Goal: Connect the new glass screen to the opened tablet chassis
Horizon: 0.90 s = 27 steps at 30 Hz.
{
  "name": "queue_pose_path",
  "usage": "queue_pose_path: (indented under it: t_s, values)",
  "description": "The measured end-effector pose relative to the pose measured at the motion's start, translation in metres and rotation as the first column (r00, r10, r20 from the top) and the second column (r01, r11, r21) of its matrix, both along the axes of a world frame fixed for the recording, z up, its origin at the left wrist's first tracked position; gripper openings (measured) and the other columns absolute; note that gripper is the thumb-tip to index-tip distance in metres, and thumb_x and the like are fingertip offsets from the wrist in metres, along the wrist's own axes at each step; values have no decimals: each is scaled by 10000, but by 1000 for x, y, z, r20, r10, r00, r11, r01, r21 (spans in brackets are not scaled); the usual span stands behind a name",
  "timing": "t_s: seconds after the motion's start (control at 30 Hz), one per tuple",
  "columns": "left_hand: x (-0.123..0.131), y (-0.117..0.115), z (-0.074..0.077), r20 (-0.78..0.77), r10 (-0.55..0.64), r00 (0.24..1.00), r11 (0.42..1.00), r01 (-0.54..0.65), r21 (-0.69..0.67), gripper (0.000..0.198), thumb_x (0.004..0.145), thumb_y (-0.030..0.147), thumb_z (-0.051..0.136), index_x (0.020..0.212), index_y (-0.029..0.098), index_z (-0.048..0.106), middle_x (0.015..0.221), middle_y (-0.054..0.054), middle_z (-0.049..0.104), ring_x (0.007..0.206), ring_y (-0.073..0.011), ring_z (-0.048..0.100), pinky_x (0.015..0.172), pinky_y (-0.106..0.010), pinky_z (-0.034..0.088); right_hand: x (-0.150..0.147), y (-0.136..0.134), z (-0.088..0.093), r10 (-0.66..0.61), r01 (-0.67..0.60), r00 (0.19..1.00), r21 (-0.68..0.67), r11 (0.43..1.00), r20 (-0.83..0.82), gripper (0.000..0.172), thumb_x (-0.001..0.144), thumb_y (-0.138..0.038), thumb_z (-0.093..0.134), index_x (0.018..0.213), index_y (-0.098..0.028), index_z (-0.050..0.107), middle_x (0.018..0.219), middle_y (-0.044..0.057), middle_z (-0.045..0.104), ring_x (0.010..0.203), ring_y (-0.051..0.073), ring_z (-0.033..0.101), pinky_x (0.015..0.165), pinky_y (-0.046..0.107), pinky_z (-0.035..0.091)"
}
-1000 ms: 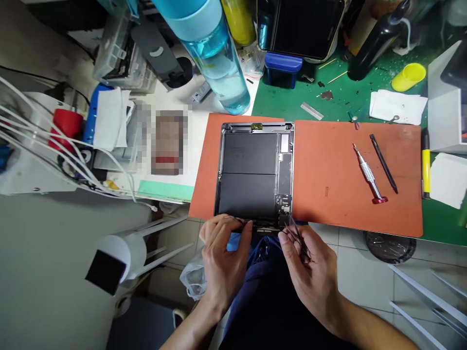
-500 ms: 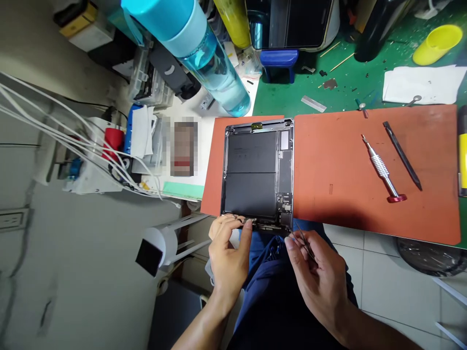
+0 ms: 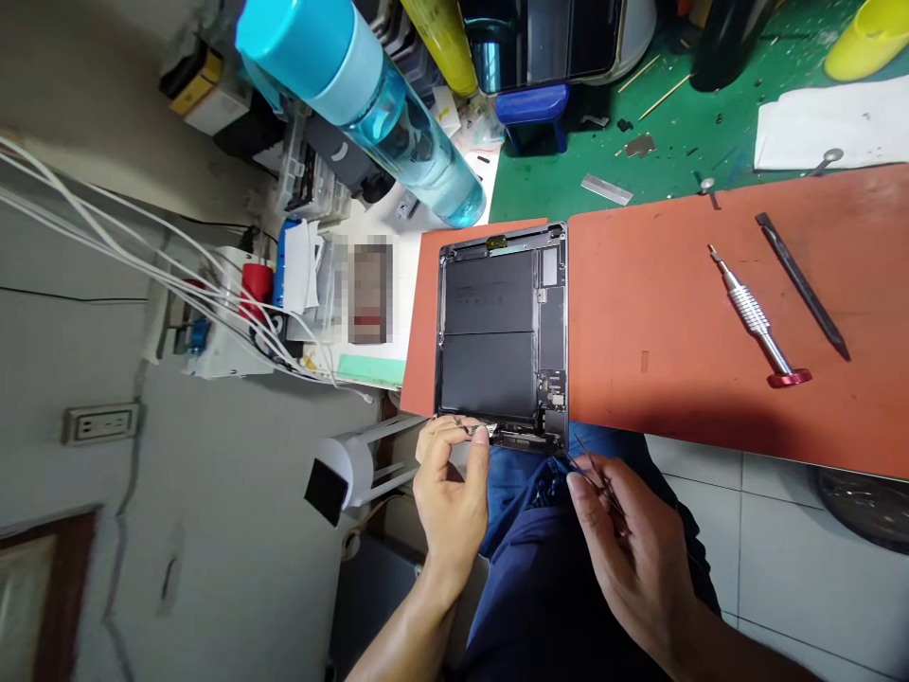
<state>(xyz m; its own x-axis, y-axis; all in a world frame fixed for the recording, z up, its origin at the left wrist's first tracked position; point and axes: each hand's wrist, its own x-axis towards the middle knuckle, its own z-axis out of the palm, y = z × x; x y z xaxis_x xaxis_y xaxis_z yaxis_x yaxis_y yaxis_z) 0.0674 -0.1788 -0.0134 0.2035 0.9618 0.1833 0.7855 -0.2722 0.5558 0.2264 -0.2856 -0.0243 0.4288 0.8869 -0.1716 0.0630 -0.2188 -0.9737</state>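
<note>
An opened tablet shell with two black battery cells lies on an orange mat, its near edge hanging over the table edge. My left hand pinches a small part at the tablet's near bottom edge, thumb and fingers closed. My right hand is closed round thin metal tweezers, whose tips point at the tablet's near right corner.
A red-capped screwdriver and a black spudger lie on the mat's right part. A blue water bottle leans at the back left. White cables, a yellow cup and white paper lie around.
The view has swung left and down, so the bench shifts right in the picture. Both hands keep their grips at the tablet's near edge.
</note>
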Motion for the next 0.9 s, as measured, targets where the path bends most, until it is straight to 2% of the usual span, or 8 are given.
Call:
queue_pose_path:
  t_s: [0.2,0.53,0.73,0.9]
  values:
    - [4,-6,-5,-17,-8,1000,998,9,69,103,1039,259,625,936,249,626,1005,-40,705,1082,-219,639,1036,-508,514,1,2,-1,-2,1,998,16,1000,60,147,1074,-323,600,1033,-195,661,663,-57,543,488,93,519,496,194,479]
    - [15,-7,-6,-59,-3,998,990,11,140,145,1025,192,623,893,249,609,950,-22,699,1015,-225,606,996,-482,472,-2,2,-6,13,-12,997,-9,1000,74,159,1070,-330,608,991,-201,657,656,-58,550,484,91,516,494,189,484]
    - [15,-8,-8,-149,-102,984,955,139,262,136,966,117,690,929,226,618,955,-26,737,1019,-224,630,1004,-481,444,-1,6,-4,-2,3,998,-22,1000,59,173,1069,-324,604,954,-207,660,672,-49,590,498,86,538,507,166,493]
    - [6,-9,-12,-191,-202,961,914,255,315,192,906,116,782,1042,194,672,995,-61,772,1038,-244,660,1076,-547,417,-3,4,-2,-8,9,999,-31,999,45,147,1056,-313,622,957,-213,665,649,-59,572,481,84,510,477,169,464]
